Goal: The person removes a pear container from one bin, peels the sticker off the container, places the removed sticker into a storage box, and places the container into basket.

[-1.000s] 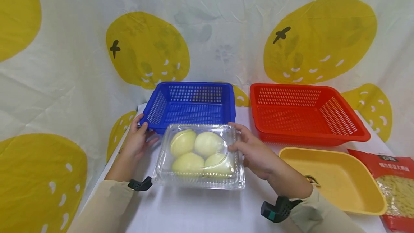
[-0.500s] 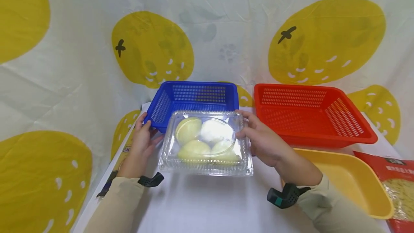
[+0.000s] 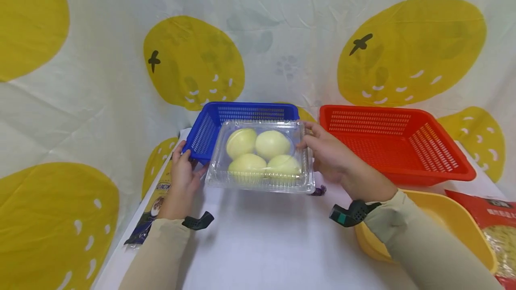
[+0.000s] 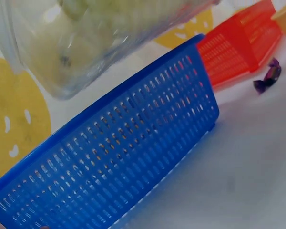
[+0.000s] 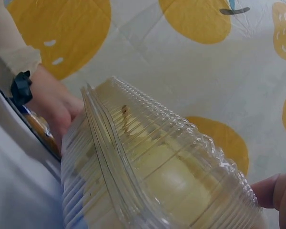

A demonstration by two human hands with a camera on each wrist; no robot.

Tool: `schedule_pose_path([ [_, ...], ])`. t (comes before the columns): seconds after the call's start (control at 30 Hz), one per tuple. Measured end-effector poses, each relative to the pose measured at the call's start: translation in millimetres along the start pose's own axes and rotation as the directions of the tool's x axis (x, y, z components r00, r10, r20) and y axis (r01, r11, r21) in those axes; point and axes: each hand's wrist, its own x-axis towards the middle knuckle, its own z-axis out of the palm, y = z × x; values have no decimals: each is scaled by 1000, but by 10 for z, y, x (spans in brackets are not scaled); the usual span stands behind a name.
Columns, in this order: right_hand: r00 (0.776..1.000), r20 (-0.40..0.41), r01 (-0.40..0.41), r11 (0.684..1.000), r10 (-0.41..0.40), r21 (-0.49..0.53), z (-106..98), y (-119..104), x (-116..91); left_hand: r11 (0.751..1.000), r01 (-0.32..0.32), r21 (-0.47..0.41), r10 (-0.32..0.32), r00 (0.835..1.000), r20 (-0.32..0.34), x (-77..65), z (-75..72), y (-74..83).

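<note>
My right hand (image 3: 332, 158) grips the right side of a clear plastic clamshell box (image 3: 258, 185), thumb on top. Inside sit several pale yellow-green round fruits (image 3: 247, 164); their kind is unclear. The box is lifted, tilted, above the front part of a blue plastic basket (image 3: 201, 134), hiding much of it. In the left wrist view the box's underside hangs above the basket's near wall (image 4: 119, 143). My left hand (image 3: 185, 176) holds the basket's left front corner at the rim. The right wrist view shows the box's ribbed side (image 5: 157, 167) close up.
A red basket (image 3: 379, 164) stands to the right of the blue one. In front of it is a yellow tub (image 3: 439, 218), beside a red bag (image 3: 497, 223). A small purple wrapped piece (image 3: 319, 190) lies behind the box; a printed packet (image 3: 155, 207) lies at left.
The clamshell box has moved up and forward with my right hand, over the blue basket. My left hand stays at the basket's corner. The purple wrapped piece and the left packet have come into view.
</note>
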Motion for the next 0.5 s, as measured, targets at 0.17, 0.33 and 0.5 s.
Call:
schedule_pose_path([
  [0.17,1000,-16,-26,999,26,24,-27,-78,136,1000,-3,-27,2,999,-34,15,21,-24],
  [0.33,1000,-10,-26,999,27,24,-44,-155,240,1000,-5,1,5,999,-43,12,38,-28],
  [0.5,999,-21,-45,999,45,6,-42,-228,351,1000,-5,1,6,999,-52,2,53,-18],
])
